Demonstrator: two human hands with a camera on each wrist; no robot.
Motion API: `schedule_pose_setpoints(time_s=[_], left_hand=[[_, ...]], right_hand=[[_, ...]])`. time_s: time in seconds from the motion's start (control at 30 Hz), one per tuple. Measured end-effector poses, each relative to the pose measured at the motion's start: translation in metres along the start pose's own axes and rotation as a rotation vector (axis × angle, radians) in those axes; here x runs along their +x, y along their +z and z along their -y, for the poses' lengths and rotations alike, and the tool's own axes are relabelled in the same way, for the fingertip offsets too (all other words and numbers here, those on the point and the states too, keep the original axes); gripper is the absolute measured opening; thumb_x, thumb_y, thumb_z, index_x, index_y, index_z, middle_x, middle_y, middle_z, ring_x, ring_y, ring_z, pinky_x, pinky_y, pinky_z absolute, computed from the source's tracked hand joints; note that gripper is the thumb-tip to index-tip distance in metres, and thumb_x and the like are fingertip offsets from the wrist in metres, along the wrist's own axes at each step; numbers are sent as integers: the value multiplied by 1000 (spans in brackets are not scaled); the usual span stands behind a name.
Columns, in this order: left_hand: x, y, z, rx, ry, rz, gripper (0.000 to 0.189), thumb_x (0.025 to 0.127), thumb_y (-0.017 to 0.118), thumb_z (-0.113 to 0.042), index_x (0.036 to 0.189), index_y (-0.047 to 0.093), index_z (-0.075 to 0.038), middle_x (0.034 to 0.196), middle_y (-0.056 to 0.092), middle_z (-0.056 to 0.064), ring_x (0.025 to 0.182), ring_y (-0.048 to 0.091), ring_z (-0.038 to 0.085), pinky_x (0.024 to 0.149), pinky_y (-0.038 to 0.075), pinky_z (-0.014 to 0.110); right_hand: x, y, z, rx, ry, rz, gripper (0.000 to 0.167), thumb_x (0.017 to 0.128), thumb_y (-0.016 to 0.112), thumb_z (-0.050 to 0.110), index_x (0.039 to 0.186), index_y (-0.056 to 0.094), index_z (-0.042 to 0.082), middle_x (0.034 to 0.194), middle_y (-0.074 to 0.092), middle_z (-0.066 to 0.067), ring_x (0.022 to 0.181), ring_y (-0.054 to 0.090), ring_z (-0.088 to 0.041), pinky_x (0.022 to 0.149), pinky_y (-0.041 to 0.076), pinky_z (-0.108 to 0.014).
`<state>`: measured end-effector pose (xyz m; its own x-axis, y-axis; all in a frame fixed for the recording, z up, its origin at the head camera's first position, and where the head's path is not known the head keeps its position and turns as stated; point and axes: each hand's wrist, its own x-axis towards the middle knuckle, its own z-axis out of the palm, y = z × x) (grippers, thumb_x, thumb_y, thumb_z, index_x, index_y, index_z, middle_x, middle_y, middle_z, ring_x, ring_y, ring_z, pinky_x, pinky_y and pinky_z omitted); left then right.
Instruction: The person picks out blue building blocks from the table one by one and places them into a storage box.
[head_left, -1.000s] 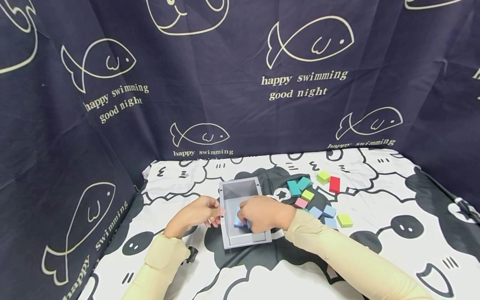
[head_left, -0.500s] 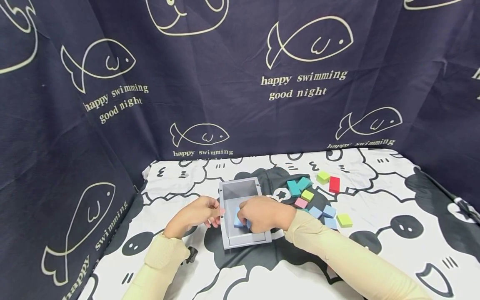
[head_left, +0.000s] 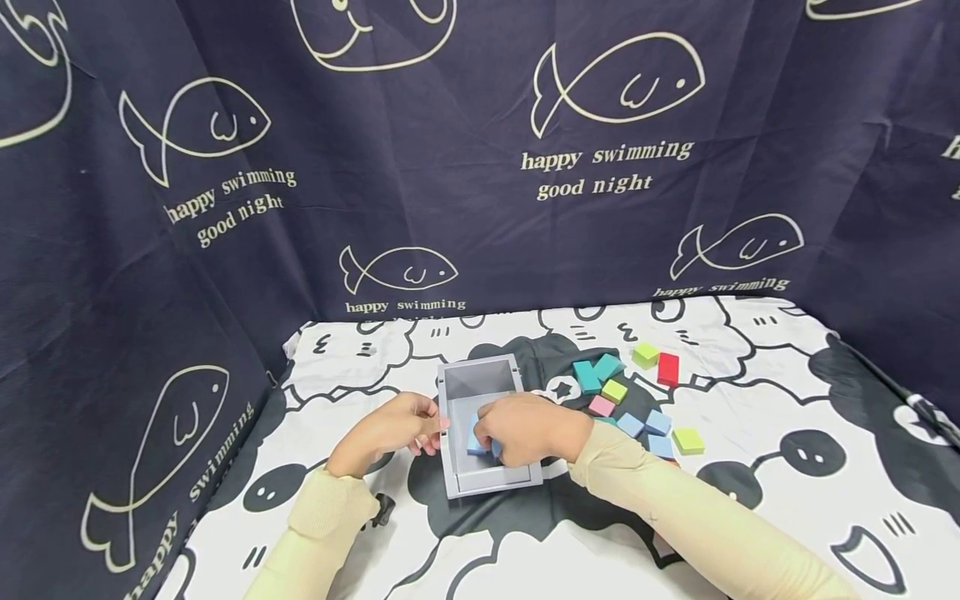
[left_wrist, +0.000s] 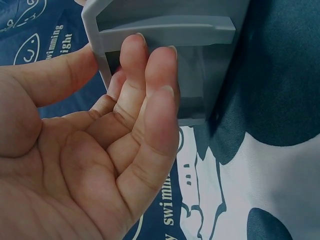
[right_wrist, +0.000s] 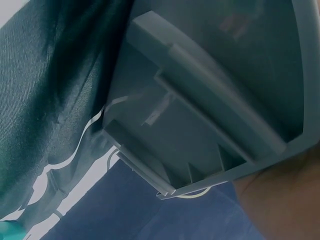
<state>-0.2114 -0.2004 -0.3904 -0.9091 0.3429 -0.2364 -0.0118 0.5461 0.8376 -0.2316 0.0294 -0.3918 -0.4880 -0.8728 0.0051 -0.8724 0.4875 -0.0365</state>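
A grey plastic box [head_left: 492, 363] with an open top lies lengthwise away from me. At its left wall my left hand [head_left: 393, 429] holds the edge: the left wrist view has the thumb on the rim and bent fingers against the ledge of the outer wall [left_wrist: 170, 35]. My right hand [head_left: 528, 425] reaches over the right wall into the box, its curled fingers gripping a light-blue block [head_left: 476, 445] near the floor. That hand hides part of the block. The right wrist view shows mostly the ribbed outer wall [right_wrist: 220, 95], with some skin [right_wrist: 282, 192] above the rim.
Right of the box lie several loose blocks: teal [head_left: 587, 377], yellow-green [head_left: 614, 392], pink [head_left: 601, 406], light blue [head_left: 630, 425] and red [head_left: 668, 369]. Beside the left sleeve sits a small black object [head_left: 383, 509]. A dark fish-print curtain [head_left: 480, 192] hangs behind the patterned cloth [head_left: 300, 533].
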Motion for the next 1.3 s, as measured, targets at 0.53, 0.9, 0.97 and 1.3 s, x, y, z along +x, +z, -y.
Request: schedule_pose_setpoints(time_s=[0.53, 0.9, 0.97, 1.3], left_hand=[[-1, -1, -1, -3, 9, 5, 18, 97, 62, -15, 87, 61, 0, 70, 64, 6, 61, 64, 15, 57, 52, 31], [-2, -2, -2, 2, 6, -5, 16, 97, 61, -13, 87, 62, -1, 70, 65, 7, 62, 64, 17, 56, 51, 30], [-2, -1, -1, 1, 2, -6, 16, 97, 61, -13, 86, 62, -1, 71, 65, 8, 62, 64, 17, 56, 51, 30], [0, -1, -1, 0, -5, -4, 17, 98, 61, -13, 86, 62, -2, 70, 64, 7, 62, 64, 17, 56, 51, 29]], right_hand=[[1, -1, -6, 119, -81, -21, 19, 74, 70, 5, 89, 70, 16, 85, 56, 6, 71, 48, -7, 67, 46, -23], [-6, -12, -13, 206, -132, -106, 18, 80, 73, 9, 98, 71, 13, 100, 60, 7, 88, 62, -13, 81, 51, -26], [-6, -12, -14, 208, -141, -119, 18, 80, 73, 9, 98, 71, 12, 101, 61, 6, 90, 63, -16, 82, 51, -27], [-18, -23, -13, 231, -112, -172, 24, 89, 68, 14, 112, 70, 9, 112, 62, 2, 101, 61, -12, 91, 50, -30]])
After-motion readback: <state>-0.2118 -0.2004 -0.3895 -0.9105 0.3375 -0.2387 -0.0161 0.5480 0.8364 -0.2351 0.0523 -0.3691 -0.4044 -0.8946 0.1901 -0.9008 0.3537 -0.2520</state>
